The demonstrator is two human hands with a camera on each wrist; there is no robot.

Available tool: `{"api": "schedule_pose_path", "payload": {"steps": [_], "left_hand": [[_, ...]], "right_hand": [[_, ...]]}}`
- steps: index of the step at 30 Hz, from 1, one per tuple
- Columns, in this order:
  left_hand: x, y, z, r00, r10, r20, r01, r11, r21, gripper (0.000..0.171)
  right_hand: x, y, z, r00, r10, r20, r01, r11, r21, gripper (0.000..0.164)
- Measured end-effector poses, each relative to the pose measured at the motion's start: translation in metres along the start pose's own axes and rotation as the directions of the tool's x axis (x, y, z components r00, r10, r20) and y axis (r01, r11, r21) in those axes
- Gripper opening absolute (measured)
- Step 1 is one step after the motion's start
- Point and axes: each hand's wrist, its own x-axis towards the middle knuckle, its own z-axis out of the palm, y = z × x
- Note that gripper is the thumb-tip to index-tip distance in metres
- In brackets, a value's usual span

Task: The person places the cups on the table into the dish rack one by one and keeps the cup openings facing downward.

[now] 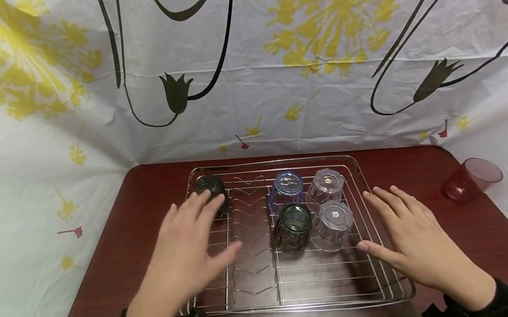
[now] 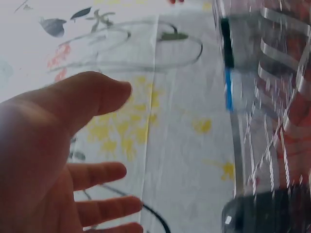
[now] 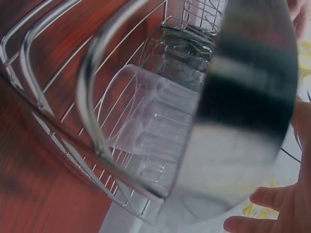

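My left hand [image 1: 188, 243] is over the left side of a wire rack [image 1: 304, 307], fingers loosely spread. Its fingertips overlap a dark glass [image 1: 209, 183] at the back left; whether they touch it I cannot tell. In the left wrist view the palm holds nothing, and a dark glass [image 2: 267, 213] shows at lower right. My right hand [image 1: 416, 238] hovers at the rack's right edge with fingers extended. Nearest it are two clear glasses, a front one [image 1: 333, 223] and a back one [image 1: 326, 186]. Beside them are a dark green glass [image 1: 293, 229] and a bluish glass [image 1: 288, 186], all upside down.
A red glass [image 1: 467, 182] is on the table [image 1: 430, 166] right of the rack; standing or lying, I cannot tell. Patterned white cloth [image 1: 246, 100] surrounds the table at the back and sides. The rack has raised wavy wires [image 1: 246, 224] left of its middle.
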Motion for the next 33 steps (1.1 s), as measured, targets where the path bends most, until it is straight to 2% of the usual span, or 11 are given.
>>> {"api": "schedule_pose_path", "payload": {"steps": [7, 11, 17, 26, 33], "left_hand": [[-0.014, 0.027, 0.028, 1.0, -0.004, -0.011, 0.005, 1.0, 0.012, 0.084], [-0.017, 0.037, 0.042, 0.999, -0.032, 0.027, 0.031, 0.999, 0.031, 0.087], [-0.022, 0.048, 0.052, 0.993, -0.077, 0.089, 0.073, 0.996, 0.046, 0.092], [-0.029, 0.052, 0.06, 0.996, -0.059, 0.069, 0.055, 0.997, 0.059, 0.091], [-0.031, 0.052, 0.062, 0.996, -0.056, 0.064, 0.053, 0.998, 0.045, 0.088]], "right_hand": [[0.001, -0.001, -0.001, 0.999, -0.023, -0.027, 0.023, 1.0, 0.012, 0.09], [0.001, -0.003, -0.002, 1.0, -0.016, -0.015, 0.017, 1.0, 0.02, 0.09], [0.0, -0.003, -0.001, 1.0, 0.0, 0.009, 0.0, 1.0, 0.016, 0.09], [0.003, 0.012, 0.004, 1.0, 0.017, -0.003, -0.017, 1.0, -0.008, 0.088], [0.005, 0.034, 0.009, 0.998, 0.054, -0.014, -0.054, 0.999, -0.005, 0.075]]}}
